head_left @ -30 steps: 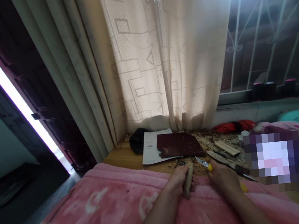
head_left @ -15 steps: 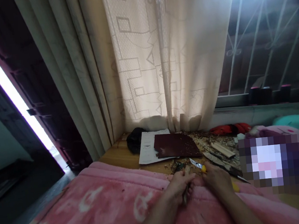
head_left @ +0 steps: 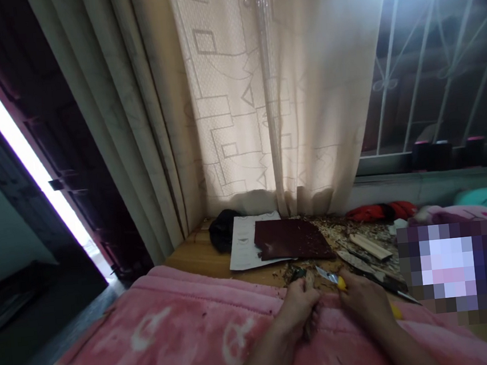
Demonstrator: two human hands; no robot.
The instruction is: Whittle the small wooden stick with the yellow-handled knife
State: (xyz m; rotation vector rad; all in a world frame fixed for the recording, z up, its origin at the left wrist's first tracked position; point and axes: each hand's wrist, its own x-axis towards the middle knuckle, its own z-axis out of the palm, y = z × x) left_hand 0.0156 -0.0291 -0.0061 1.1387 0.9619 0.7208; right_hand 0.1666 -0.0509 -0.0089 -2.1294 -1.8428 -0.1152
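My left hand (head_left: 300,303) is closed around a short piece of wood (head_left: 309,280), whose upper end sticks out above the thumb. To its right, my right hand (head_left: 364,297) grips a yellow-handled utility knife (head_left: 342,284). The knife's bare blade points up and left, close to the wood; whether it touches cannot be told. Both hands are over a pink patterned blanket (head_left: 188,320). Wood shavings (head_left: 293,272) lie just beyond my left hand.
On the wooden table (head_left: 190,254) lie a white printed sheet (head_left: 243,243), a dark red board (head_left: 289,238), a black bag (head_left: 222,230), a pale wood strip (head_left: 370,246), a long dark knife (head_left: 386,279) and scattered shavings. A red and black object (head_left: 379,212) rests by the window.
The view has shifted slightly, so the scene sits a little further right. My left thumb is drawn in closer around the wood. The knife stays in my right hand.
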